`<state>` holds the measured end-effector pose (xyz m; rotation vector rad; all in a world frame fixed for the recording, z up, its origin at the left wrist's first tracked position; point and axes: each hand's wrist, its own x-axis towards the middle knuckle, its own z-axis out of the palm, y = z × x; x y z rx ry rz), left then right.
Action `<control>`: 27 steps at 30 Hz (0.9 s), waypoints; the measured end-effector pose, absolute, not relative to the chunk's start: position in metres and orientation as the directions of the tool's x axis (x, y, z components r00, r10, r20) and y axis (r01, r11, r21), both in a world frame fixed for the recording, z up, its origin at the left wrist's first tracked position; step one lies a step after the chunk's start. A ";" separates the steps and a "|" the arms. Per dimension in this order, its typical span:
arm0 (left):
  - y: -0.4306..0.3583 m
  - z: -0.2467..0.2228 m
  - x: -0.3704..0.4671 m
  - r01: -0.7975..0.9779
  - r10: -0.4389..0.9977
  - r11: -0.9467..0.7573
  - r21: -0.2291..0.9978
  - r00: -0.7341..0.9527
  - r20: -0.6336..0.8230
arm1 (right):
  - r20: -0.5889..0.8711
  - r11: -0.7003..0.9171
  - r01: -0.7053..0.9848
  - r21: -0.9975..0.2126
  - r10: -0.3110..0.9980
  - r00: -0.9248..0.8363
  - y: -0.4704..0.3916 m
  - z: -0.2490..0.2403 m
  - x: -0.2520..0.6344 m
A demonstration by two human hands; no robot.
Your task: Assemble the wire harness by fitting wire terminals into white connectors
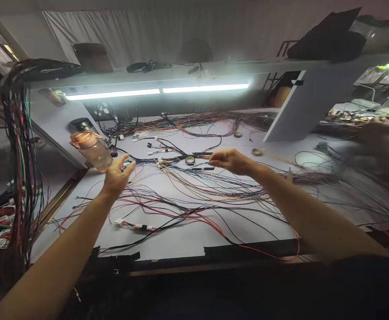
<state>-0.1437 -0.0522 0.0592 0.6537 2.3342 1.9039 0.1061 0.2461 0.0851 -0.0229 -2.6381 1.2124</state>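
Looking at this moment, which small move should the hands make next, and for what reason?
Perhaps bring the thumb and forefinger of the left hand closer around the small connector. They stand apart beside it, and whether they grip it is unclear. The right hand is pinched near the tape roll, so a steady left side would probably help.

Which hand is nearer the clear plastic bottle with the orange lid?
Left. The left hand is beside the base of the bottle, contact unclear; the right hand is far to the bottle's right, by the thin multicoloured wires.
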 end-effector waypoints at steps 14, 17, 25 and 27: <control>0.077 0.150 -0.126 0.510 0.889 -0.150 0.847 -0.306 0.341 | 0.653 0.846 -0.165 -0.507 0.252 -0.715 0.260 0.201 0.078; 0.073 0.173 -0.134 0.602 0.850 -0.185 0.777 -0.299 0.434 | 0.671 0.847 -0.159 -0.507 0.272 -0.689 0.270 0.217 0.082; 0.035 0.229 -0.138 0.491 0.772 -0.245 0.836 -0.423 0.474 | 0.579 0.871 -0.145 -0.469 0.179 -0.796 0.286 0.237 0.087; 0.021 0.234 -0.144 0.428 0.772 -0.274 0.861 -0.436 0.463 | 0.533 0.875 -0.133 -0.465 0.157 -0.831 0.292 0.235 0.089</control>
